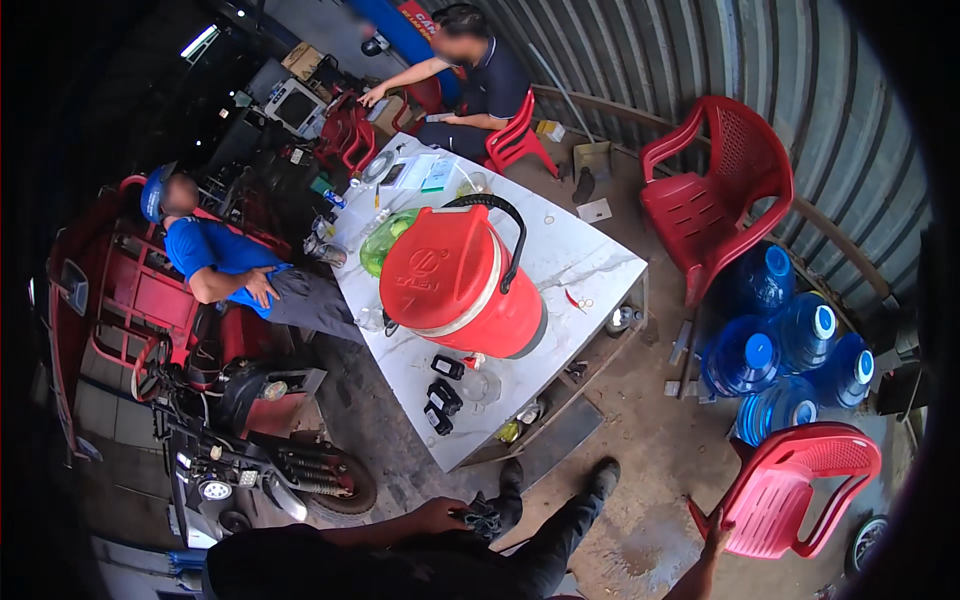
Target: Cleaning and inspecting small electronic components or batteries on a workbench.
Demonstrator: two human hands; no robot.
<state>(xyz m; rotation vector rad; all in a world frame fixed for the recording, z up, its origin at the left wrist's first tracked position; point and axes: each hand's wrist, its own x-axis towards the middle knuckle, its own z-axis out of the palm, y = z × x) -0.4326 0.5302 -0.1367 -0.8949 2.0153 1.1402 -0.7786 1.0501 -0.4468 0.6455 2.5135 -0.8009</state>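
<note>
Nearest the camera: the person's own dark-clad torso and legs at the lower edge; the left hand [440,515] lies just above the knee, fingers curled around a small dark object [483,520], too blurred to identify; looks like a closed grip on it. The right hand [716,533] reaches out low on the right, fingers spread and touching the front edge of a red plastic chair [795,485]; not clamped, more a resting contact on the seat rim.

Handling judgement, chair: moulded plastic, likely light and stiff, smooth surface, no fragility worth noting; best taken at the seat edge or an armrest. The dark object in the left hand: small, likely light; grip seems adequate.

Pose: left forearm bent across the lap, wrist turned inward; right arm extended down and outward, palm toward the chair; both shoes planted on the concrete floor below the worktop [600,260].

Surroundings: white worktop ahead, carrying a large red insulated drink cooler [455,285] with a black handle, a green bag behind it, several small black items near the front edge; blue water jugs [790,355] clustered on the floor to the right, just beyond the chair; second red chair [715,195] farther back; two other people seated at the far and left sides of the worktop; a motorcycle [260,455] at lower left.
</note>
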